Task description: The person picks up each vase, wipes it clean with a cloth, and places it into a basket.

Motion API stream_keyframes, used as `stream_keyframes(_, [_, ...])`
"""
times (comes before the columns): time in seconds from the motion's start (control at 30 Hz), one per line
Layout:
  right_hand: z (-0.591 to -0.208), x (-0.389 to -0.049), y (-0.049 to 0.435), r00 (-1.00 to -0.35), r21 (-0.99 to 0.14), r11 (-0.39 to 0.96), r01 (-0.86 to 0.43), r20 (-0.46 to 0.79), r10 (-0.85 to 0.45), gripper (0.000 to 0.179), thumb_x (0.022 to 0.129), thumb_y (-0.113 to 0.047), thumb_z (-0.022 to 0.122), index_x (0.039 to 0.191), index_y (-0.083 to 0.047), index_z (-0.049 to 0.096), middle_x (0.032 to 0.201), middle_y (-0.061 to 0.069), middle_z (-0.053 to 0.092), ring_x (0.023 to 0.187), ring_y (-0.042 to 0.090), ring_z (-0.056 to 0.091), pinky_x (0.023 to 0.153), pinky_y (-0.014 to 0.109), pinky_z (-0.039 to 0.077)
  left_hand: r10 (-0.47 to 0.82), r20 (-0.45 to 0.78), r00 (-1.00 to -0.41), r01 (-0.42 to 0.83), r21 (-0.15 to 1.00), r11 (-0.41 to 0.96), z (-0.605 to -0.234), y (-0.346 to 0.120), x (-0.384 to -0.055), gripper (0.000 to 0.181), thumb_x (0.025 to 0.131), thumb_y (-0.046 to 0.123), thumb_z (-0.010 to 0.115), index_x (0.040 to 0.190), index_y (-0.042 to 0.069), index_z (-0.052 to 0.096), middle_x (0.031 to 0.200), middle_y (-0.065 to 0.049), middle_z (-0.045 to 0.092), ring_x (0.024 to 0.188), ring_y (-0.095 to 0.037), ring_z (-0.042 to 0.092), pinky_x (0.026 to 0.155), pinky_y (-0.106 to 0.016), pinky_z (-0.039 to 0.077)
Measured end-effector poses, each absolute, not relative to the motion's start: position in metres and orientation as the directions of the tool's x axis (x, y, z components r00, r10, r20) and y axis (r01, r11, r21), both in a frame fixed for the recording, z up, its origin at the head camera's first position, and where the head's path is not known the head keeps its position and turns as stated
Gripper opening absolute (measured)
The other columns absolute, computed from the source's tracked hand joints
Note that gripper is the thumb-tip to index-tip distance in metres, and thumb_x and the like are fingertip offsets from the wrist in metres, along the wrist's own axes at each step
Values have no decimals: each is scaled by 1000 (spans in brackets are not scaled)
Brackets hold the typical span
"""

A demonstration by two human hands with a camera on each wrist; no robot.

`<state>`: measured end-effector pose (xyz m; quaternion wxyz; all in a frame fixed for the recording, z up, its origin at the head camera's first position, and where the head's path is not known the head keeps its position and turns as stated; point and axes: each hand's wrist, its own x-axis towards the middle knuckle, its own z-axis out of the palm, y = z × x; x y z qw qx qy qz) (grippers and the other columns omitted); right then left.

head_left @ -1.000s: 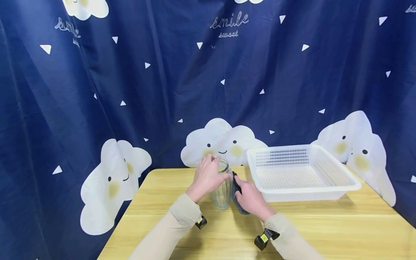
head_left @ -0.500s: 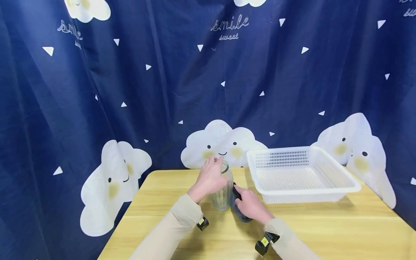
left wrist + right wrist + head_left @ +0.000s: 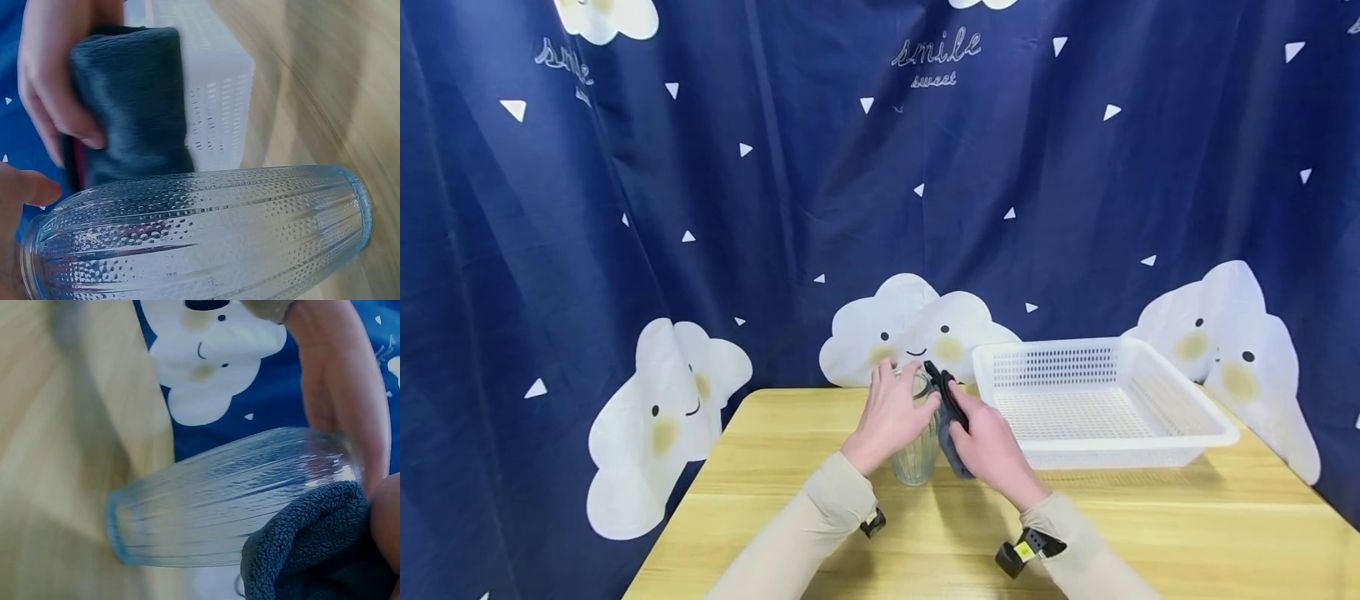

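A clear ribbed glass vase (image 3: pixel 914 463) stands upright on the wooden table, its textured wall filling much of the left wrist view. Around its neck, the fingers and thumb of my left hand (image 3: pixel 889 421) hold it from the left. My right hand (image 3: pixel 990 443) grips a folded, fuzzy dark blue-grey cloth (image 3: pixel 134 103) on the vase's right side. The cloth's upper end is close to the rim in the head view; whether it touches the glass there I cannot tell. In the right wrist view, the cloth overlaps the upper part of the vase.
A white perforated plastic basket (image 3: pixel 1120 442) sits on the table (image 3: pixel 1075 525) to the right of my right hand. Behind the table hangs a navy curtain (image 3: pixel 820 192) with clouds and white triangles.
My right hand has raised the cloth from beside the vase's lower side toward the rim, after dipping slightly lower. The left hand keeps its hold, and the vase stays in place.
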<state>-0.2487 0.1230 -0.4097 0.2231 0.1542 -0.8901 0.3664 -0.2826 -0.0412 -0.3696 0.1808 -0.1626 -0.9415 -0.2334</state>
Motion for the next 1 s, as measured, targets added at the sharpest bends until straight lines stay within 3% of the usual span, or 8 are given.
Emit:
stream_keyframes(0.2, [-407, -251, 119, -827, -519, 719, -463, 544, -140, 61, 91, -4, 62, 149, -3, 47, 136, 19, 62, 113, 35, 66, 87, 50, 54, 205, 471, -858, 401, 365, 840, -372, -42, -285, 57, 95, 44, 61, 141, 10, 57, 129, -20, 49, 118, -34, 47, 99, -43, 43])
stream_keyframes(0.4, [-434, -255, 117, -891, -539, 750, -384, 430, -148, 60, 93, -6, 60, 150, 1, 44, 134, 23, 62, 114, 36, 64, 88, 49, 53, 206, 481, -852, 400, 345, 849, -376, -40, -288, 58, 95, 43, 60, 138, 6, 56, 122, -12, 52, 110, -29, 50, 93, -40, 45])
stream_keyframes(0.67, [-465, -261, 112, -948, -577, 757, -307, 253, -192, 57, 95, -7, 58, 149, 3, 45, 134, 27, 61, 116, 39, 64, 88, 49, 54, 189, 451, -872, 377, 375, 847, -376, -42, -287, 65, 91, 43, 61, 138, -2, 53, 127, -13, 50, 111, -29, 50, 97, -41, 46])
stream_keyframes(0.83, [-474, -262, 112, -950, -584, 752, -305, 240, -200, 57, 93, -7, 59, 148, 1, 47, 135, 26, 61, 118, 38, 64, 88, 49, 54, 164, 434, -886, 360, 421, 833, -375, -42, -285, 66, 91, 43, 61, 140, 0, 52, 135, -16, 44, 120, -31, 48, 102, -42, 46])
stream_keyframes(1.0, [-473, -261, 115, -954, -650, 698, -300, 227, -198, 57, 93, -5, 59, 149, -1, 47, 136, 26, 60, 108, 30, 67, 80, 42, 54, 162, 446, -880, 356, 396, 846, -374, -41, -284, 62, 90, 43, 61, 135, 2, 55, 125, -16, 46, 112, -31, 47, 95, -41, 47])
